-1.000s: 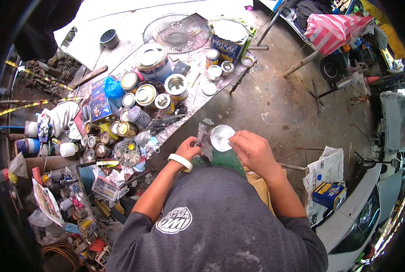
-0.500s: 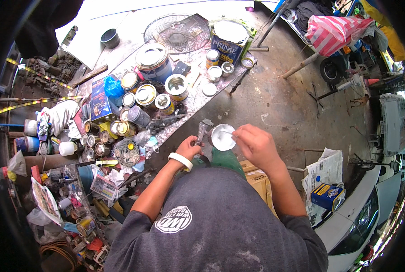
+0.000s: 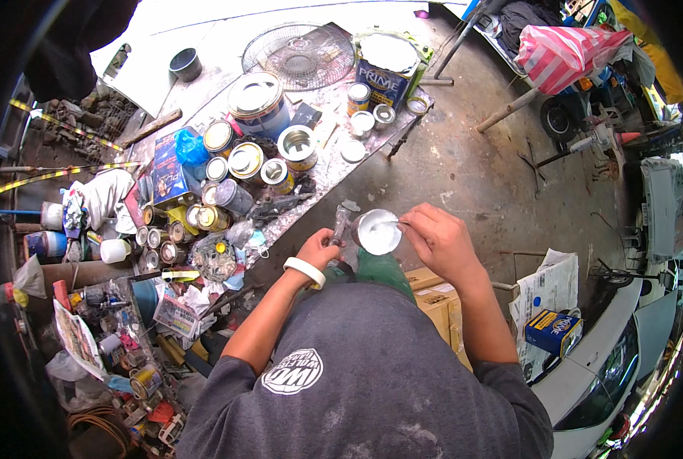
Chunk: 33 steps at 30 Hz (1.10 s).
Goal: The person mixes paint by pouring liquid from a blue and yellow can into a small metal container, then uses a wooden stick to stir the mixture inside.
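Note:
My left hand [image 3: 320, 249] is closed round the handle of a metallic spray gun [image 3: 341, 224], a white band on that wrist. Attached beside the gun's body is a round, open cup [image 3: 378, 232] holding white paint. Over the cup's right rim, my right hand [image 3: 439, 237] pinches a thin stirring stick [image 3: 391, 222] whose far end reaches into the paint. The fingers partly cover the stick, so its full length is hidden. Below the cup, my green trouser legs [image 3: 383, 269] show.
Ahead, a paint-stained table [image 3: 334, 172] carries several open paint cans [image 3: 298, 147], a fan grille [image 3: 299, 55] and a large blue can [image 3: 383, 76]. Clutter of tins and rags fills the left. Cardboard boxes [image 3: 437, 306] stand close on the right, near a car [image 3: 586, 390].
My right hand has shifted slightly to the right and turned, and the stick now shows at the cup's right side. My left hand and the spray gun stay nearly still.

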{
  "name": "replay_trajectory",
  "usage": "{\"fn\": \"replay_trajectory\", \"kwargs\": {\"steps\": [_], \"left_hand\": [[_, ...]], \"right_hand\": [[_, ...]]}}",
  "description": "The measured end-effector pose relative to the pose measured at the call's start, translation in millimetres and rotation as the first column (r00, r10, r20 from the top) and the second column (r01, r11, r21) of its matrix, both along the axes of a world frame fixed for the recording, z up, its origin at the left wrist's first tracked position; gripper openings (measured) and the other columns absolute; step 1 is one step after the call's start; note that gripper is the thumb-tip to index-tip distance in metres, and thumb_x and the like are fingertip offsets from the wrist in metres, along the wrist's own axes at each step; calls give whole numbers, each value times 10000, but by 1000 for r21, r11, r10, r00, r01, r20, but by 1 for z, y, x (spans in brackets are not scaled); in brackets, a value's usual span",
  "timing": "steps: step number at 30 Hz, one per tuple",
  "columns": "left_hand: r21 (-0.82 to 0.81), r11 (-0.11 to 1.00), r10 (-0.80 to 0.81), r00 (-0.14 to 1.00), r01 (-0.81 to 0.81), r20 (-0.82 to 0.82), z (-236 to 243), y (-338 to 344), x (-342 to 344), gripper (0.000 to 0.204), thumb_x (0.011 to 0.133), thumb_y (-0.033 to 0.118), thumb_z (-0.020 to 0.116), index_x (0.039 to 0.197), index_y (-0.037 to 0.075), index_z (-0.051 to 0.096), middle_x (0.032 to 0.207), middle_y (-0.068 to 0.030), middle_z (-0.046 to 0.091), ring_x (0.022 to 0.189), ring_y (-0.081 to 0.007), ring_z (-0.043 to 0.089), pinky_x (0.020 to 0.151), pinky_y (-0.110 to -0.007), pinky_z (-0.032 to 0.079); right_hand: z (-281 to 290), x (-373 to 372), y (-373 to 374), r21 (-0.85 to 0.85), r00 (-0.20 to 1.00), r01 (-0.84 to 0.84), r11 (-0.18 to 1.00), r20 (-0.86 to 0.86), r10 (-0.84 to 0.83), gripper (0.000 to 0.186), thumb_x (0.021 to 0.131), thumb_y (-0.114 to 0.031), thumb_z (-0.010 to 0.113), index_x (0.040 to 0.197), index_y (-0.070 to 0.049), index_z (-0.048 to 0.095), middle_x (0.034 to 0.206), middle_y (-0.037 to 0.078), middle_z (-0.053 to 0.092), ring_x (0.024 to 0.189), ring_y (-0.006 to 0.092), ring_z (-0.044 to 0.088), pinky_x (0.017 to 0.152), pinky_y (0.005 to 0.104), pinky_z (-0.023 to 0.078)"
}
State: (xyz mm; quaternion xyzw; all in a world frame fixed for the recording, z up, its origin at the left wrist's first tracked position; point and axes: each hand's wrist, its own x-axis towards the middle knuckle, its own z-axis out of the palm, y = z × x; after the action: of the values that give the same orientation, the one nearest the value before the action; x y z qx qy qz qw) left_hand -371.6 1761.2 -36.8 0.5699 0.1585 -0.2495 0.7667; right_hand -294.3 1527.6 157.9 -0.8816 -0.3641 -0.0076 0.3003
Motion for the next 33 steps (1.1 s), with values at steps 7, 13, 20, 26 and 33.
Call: {"fn": "replay_trajectory", "kwargs": {"steps": [7, 13, 20, 26, 33], "left_hand": [[14, 1000, 16, 1000, -16, -6, -1, 0, 0, 300, 773, 18, 579, 1070, -2, 550, 1005, -92, 665, 819, -178, 660, 777, -288, 509], [-1, 1000, 28, 1000, -28, -14, 2, 0, 0, 301, 770, 15, 579, 1069, 0, 556, 1003, -89, 664, 814, -173, 659, 777, -281, 509], [15, 1000, -12, 1000, 12, 17, 0, -1, 1, 323, 780, 43, 571, 1093, -31, 552, 1018, -114, 648, 819, -186, 650, 792, -301, 511], [20, 1000, -21, 999, 20, 28, 0, -2, 1, 298, 775, 17, 573, 1071, -1, 553, 1017, -90, 662, 830, -162, 643, 793, -285, 509], [11, 1000, -3, 1000, 3, 10, 7, -2, 1, 295, 774, 20, 569, 1068, -5, 555, 1018, -91, 663, 823, -164, 645, 788, -290, 507]], "right_hand": [[-1, 0, 0, 21, 999, -13, 1000, -47, 14, 122, 802, -73, 695, 911, -52, 646, 868, 90, 634, 761, 293, 650, 655, 374, 523], [3, -5, 3, -7, 994, -49, 999, -94, 48, 126, 797, -40, 695, 917, -32, 654, 880, 102, 648, 765, 285, 655, 664, 359, 521], [3, -7, 6, 65, 994, -81, 995, -64, 85, 124, 801, -45, 701, 918, -36, 660, 891, 98, 652, 769, 275, 656, 664, 357, 524], [6, -2, 5, 31, 1000, 25, 999, -14, -25, 125, 807, -48, 700, 925, -41, 661, 899, 96, 654, 778, 276, 656, 668, 356, 523], [6, -3, -1, -10, 999, 8, 1000, -46, -8, 127, 808, -57, 698, 931, -47, 666, 903, 93, 657, 807, 281, 664, 685, 353, 525]]}}
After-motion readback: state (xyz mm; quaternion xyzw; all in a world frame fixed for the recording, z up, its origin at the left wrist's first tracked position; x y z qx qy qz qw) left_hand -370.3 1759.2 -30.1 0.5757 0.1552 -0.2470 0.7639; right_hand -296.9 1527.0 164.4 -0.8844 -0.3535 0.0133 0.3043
